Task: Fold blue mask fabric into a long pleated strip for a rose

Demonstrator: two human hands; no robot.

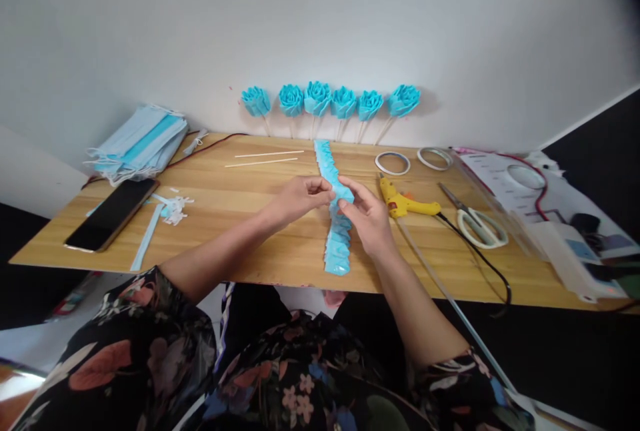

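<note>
A long strip of folded blue mask material (327, 158) lies across the wooden table (280, 258) from the back toward the front edge. My left hand (300, 196) pinches the strip near its middle. My right hand (369, 214) grips the same stretch from the right side, thumb on top. Both hands meet over the strip's pleated part; the lower pleats (338, 248) lie loose toward the table edge.
Several blue fabric roses on sticks (330, 101) lean on the wall. A stack of masks (140, 144), a phone (113, 212), two sticks (265, 158), a yellow glue gun (407, 204), tape rolls (393, 163) and scissors (475, 221) surround the work area.
</note>
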